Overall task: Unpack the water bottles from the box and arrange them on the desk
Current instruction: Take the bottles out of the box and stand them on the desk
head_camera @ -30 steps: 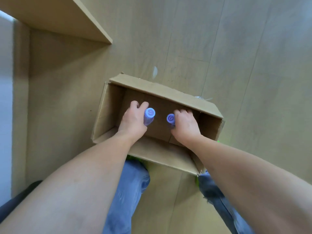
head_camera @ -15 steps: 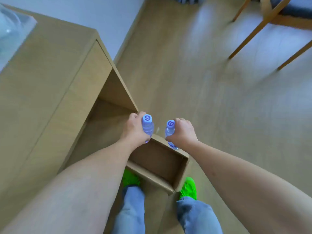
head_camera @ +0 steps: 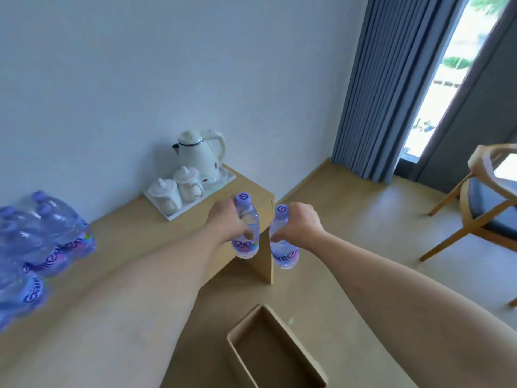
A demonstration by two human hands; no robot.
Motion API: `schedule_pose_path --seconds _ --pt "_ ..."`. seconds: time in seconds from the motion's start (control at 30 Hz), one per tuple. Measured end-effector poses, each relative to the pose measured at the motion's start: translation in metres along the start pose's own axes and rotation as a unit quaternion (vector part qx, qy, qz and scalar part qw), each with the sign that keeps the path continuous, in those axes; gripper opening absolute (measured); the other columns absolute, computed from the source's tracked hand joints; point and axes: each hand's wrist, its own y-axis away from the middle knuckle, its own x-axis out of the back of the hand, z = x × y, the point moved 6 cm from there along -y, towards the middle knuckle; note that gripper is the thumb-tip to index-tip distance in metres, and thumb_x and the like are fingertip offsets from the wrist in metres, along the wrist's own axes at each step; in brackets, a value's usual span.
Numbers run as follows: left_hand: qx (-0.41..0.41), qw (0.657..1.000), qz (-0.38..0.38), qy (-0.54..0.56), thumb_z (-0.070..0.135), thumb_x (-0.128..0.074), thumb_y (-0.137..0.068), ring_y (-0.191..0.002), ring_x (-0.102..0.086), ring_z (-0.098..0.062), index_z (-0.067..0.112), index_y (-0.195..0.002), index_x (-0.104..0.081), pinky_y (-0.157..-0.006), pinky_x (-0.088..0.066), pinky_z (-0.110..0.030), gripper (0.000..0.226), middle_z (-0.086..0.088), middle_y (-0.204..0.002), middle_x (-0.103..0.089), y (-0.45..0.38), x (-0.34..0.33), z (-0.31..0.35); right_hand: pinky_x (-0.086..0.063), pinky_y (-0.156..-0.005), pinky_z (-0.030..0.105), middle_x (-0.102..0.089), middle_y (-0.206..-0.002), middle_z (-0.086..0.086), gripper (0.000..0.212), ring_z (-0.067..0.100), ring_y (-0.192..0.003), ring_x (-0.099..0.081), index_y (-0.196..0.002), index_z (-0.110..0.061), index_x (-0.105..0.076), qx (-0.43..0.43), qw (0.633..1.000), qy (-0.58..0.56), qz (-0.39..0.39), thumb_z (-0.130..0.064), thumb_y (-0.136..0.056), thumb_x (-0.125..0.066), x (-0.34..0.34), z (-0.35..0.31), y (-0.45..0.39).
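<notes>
Box open (nothing showing inside), hands gripping bottles

A white electric kettle is standing on a white tray at the far right end of the worktop, against the wall. Two white lidded cups are sitting on the same tray, just left of and nearer than the kettle. Grey curtains are hanging at far right beside a window. A wooden chair is standing on the floor at right.
</notes>
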Motion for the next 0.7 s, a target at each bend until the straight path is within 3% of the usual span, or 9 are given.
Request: schedule_pose_path --seconds 0.13,0.23,0.33,0.47,0.7 --pt "0.001 0.998 0.065 0.011 0.032 -0.087 -0.038 -0.089 -0.064 -0.015 0.026 -0.100 -0.056 -0.072 -0.054 -0.028 0.069 0.007 -0.096 -0.067 0.017 0.079 -0.023 -0.035 -0.045 0.023 -0.054 -0.073 0.000 0.050 0.016 -0.061 -0.051 -0.067 -0.016 -0.051 0.053 0.999 0.002 0.009 -0.034 -0.042 -0.090 0.003 -0.072 0.003" --pt "0.023 0.994 0.106 0.005 0.040 -0.090 -0.030 -0.078 -0.062 -0.013 0.029 -0.092 -0.055 -0.056 -0.047 -0.023 0.072 0.007 -0.090 -0.067 0.030 0.135 -0.050 -0.041 -0.051 0.026 -0.059 -0.079 0.001 0.050 0.019 -0.068 -0.056 -0.073 -0.017 -0.056 0.090 0.996 0.004 0.015 -0.036 -0.042 -0.090 -0.011 -0.126 0.005" --pt "0.032 0.991 0.130 -0.006 0.046 -0.089 -0.026 -0.078 -0.060 -0.017 0.036 -0.103 -0.047 -0.058 -0.045 -0.024 0.088 0.010 -0.087 -0.061 0.045 0.182 -0.087 -0.041 -0.050 0.026 -0.055 -0.079 -0.001 0.054 0.020 -0.074 -0.055 -0.079 -0.016 -0.057 0.127 0.992 0.002 0.016 -0.034 -0.042 -0.091 -0.036 -0.182 0.010" --pt "0.027 0.988 0.146 -0.044 0.049 -0.085 -0.033 -0.068 -0.056 -0.013 0.036 -0.104 -0.041 -0.050 -0.035 -0.023 0.084 0.011 -0.077 -0.056 0.065 0.226 -0.147 -0.030 -0.045 0.026 -0.051 -0.073 -0.003 0.054 0.012 -0.062 -0.047 -0.071 -0.017 -0.050 0.151 0.988 -0.006 0.019 -0.032 -0.040 -0.092 -0.080 -0.245 0.015" --pt "0.064 0.989 0.134 -0.008 0.046 -0.082 -0.039 -0.071 -0.056 -0.011 0.036 -0.097 -0.040 -0.053 -0.046 -0.028 0.073 0.005 -0.080 -0.057 0.087 0.270 -0.265 -0.029 -0.046 0.026 -0.048 -0.070 -0.004 0.060 0.016 -0.064 -0.047 -0.067 -0.022 -0.040 0.190 0.981 0.034 -0.013 -0.038 -0.039 -0.090 -0.177 -0.343 0.021"
